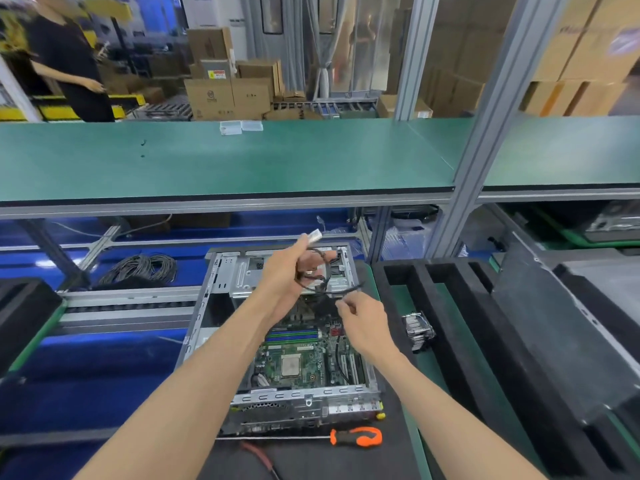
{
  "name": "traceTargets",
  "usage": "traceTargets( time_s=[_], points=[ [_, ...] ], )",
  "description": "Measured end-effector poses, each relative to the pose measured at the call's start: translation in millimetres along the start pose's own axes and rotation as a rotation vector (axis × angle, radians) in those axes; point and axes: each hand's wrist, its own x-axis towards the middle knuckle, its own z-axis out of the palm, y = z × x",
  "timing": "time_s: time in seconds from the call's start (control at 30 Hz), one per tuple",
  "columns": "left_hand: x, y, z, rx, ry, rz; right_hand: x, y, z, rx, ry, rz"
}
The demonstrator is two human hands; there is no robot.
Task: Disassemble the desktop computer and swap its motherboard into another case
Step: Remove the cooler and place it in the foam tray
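Green circuit board on show, and that tells us where things stand: the desktop case [221, 306] lies open on its side with the cover off, and the motherboard [298, 358] sits seated inside, its bare processor square [290, 365] showing with no cooler over it. A finned heatsink [417, 331] rests on the black foam tray [446, 306] off beyond the right fingers, so by my reading the cooler is already out. Cabling is the step in hand; freeing the board, lifting it and fitting it into another case all look yet to come, and that second case I can't pick out for certain.

Up top, the left hand [287, 277] is raised above the drive cage [242, 271], fingers curled round a looped black cable bundle [320, 271], with a pale connector [314, 234] poking out past the thumb tip. Just below and to the side, the right hand [363, 323] hovers over the board, thumb and forefinger pinched narrow on the trailing end of that same cable, the remaining fingers loosely tucked. Both forearms reach in from the near edge, hands close together.

Nearer than both wrists, an orange-handled screwdriver [356, 436] lies along the case's port side, untouched.
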Motion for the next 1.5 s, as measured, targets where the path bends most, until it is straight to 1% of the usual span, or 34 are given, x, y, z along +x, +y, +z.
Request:
traceTargets(
  time_s=[0.07, 0.17, 0.27, 0.33, 0.4, 0.5, 0.6, 0.7, 0.8, 0.9, 0.97, 1.03, 1.17, 1.23, 1.37, 1.43, 1.5],
  points=[
    [4.6, 4.2, 22.6, -0.119, 0.029, -0.009, 0.5, -6.3, -3.9, 0.067, 0.075, -0.009],
    [11.9, 5.8, 54.8, -0.164, 0.105, 0.004, 1.8, -10.0, -15.5, 0.256, 0.284, 0.031],
    [18.0, 7.3, 81.2, -0.193, 0.082, 0.019, 4.6, -5.7, -37.6, 0.367, 0.384, 0.083],
    [23.2, 5.5, 95.7, -0.211, 0.042, 0.016, 4.3, 1.8, -54.5, 0.425, 0.415, 0.091],
    [29.8, 1.1, 110.2, -0.223, 0.011, 0.010, 2.4, 11.3, -71.4, 0.459, 0.417, 0.039],
    [40.5, -10.2, 132.7, -0.197, -0.029, -0.005, 0.8, 26.7, -92.7, 0.452, 0.348, -0.013],
    [47.8, -30.5, 154.5, -0.131, -0.045, -0.058, 1.3, 48.2, -107.8, 0.460, 0.358, 0.084],
    [50.6, -59.4, 172.9, -0.035, -0.046, -0.119, -2.1, 73.7, -120.6, 0.489, 0.373, 0.271],
    [51.4, -93.9, 185.2, 0.073, -0.030, -0.192, -9.3, 102.0, -131.0, 0.395, 0.295, 0.403],
    [52.2, -130.5, 193.2, 0.130, -0.019, -0.264, -15.0, 129.0, -135.4, 0.189, 0.152, 0.444],
    [53.5, -153.1, 196.2, 0.187, -0.009, -0.310, -17.3, 147.7, -135.3, 0.084, 0.091, 0.488],
    [55.3, -173.2, 198.0, 0.290, -0.012, -0.341, -20.0, 166.4, -132.1, 0.041, 0.027, 0.542],
    [63.0, -203.6, 200.0, 0.349, -0.013, -0.414, -26.2, 197.5, -122.7, -0.030, -0.062, 0.583],
    [67.8, -212.4, 200.9, 0.450, -0.017, -0.427, -28.2, 208.6, -119.4, -0.057, -0.111, 0.604],
    [77.8, -225.4, 199.9, 0.786, -0.149, -0.465, -29.3, 220.2, -117.8, -0.133, -0.230, 0.647],
    [80.2, -228.8, 198.1, 0.863, -0.181, -0.500, -29.0, 221.1, -119.8, -0.215, -0.262, 0.651],
    [80.2, -229.3, 195.1, 0.890, -0.208, -0.524, -29.1, 219.0, -123.3, -0.310, -0.285, 0.658]
  ],
)
